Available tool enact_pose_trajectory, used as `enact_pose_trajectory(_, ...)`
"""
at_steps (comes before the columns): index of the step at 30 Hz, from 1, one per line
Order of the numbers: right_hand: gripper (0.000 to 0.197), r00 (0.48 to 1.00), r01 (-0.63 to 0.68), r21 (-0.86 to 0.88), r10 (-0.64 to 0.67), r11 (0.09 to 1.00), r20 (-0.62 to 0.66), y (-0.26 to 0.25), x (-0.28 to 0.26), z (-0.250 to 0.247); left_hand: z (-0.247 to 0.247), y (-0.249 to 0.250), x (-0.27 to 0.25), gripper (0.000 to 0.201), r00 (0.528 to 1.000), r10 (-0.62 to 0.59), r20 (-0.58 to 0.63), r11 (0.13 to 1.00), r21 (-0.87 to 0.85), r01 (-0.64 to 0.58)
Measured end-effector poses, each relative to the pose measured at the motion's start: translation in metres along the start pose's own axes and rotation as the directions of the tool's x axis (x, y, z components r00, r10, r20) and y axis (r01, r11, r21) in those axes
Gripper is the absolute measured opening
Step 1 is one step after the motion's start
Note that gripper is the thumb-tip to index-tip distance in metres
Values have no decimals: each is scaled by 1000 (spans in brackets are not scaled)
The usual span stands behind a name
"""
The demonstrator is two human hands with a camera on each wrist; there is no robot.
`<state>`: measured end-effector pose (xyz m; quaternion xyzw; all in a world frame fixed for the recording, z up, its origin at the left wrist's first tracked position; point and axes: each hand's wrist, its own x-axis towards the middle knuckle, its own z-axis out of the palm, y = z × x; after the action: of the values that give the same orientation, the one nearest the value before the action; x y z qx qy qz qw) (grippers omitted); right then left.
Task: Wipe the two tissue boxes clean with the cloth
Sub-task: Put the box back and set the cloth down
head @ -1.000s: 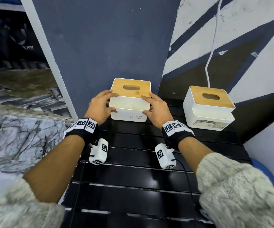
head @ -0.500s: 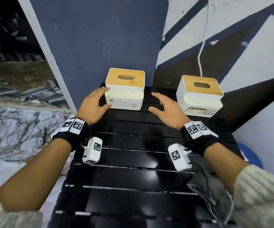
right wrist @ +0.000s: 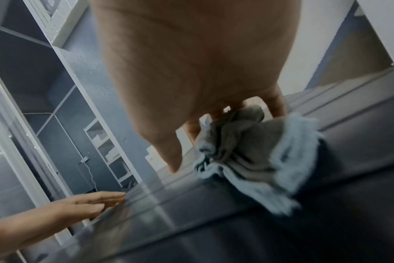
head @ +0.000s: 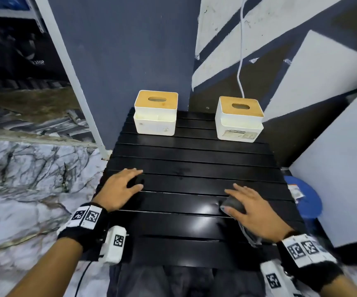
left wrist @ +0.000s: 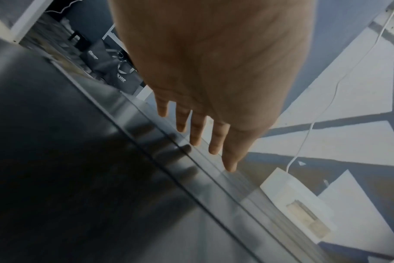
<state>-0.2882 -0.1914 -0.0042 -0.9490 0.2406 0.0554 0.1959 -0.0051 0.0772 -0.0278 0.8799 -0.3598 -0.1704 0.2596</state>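
Observation:
Two white tissue boxes with wooden lids stand at the back of the black slatted table [head: 194, 159], the left box [head: 155, 113] and the right box [head: 238, 120], which also shows in the left wrist view [left wrist: 297, 201]. My left hand [head: 138, 179] lies flat and empty on the table's near left, fingers straight [left wrist: 202, 142]. My right hand [head: 229, 200] is on the near right, its fingers and thumb closing round a bunched grey cloth [head: 232, 205]. The right wrist view shows the cloth [right wrist: 247, 147] gathered under the curled fingers. Both hands are far from the boxes.
A white cable [head: 240, 61] hangs down the painted wall behind the right box. A blue round object [head: 302, 200] sits low beside the table's right edge. A white post [head: 76, 82] and marble floor [head: 23, 179] lie to the left.
Both hands left the left tissue box and drew back to the table's near side. The right hand came down onto the cloth. The left box stayed at the back.

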Motion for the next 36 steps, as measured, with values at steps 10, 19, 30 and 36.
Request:
enact_pose_trajectory(10, 60, 979, -113, -41, 104, 993, -176, -9, -10, 39, 15, 5, -9, 60, 993, -63, 102, 979, 201, 41)
enact_pose_trajectory(19, 68, 963, -213, 14, 212, 977, -167, -76, 94, 33, 11, 1, 16, 62, 987, -72, 141, 965, 262, 33)
enact_pose_trajectory(30, 71, 991, 136, -83, -136, 987, -1, -139, 117, 55, 16, -10, 11, 79, 987, -29, 161, 940, 340, -28)
enact_pose_trajectory(36, 72, 993, -88, -77, 82, 993, -81, -80, 115, 24, 12, -7, 13, 64, 986, -32, 161, 945, 327, -23)
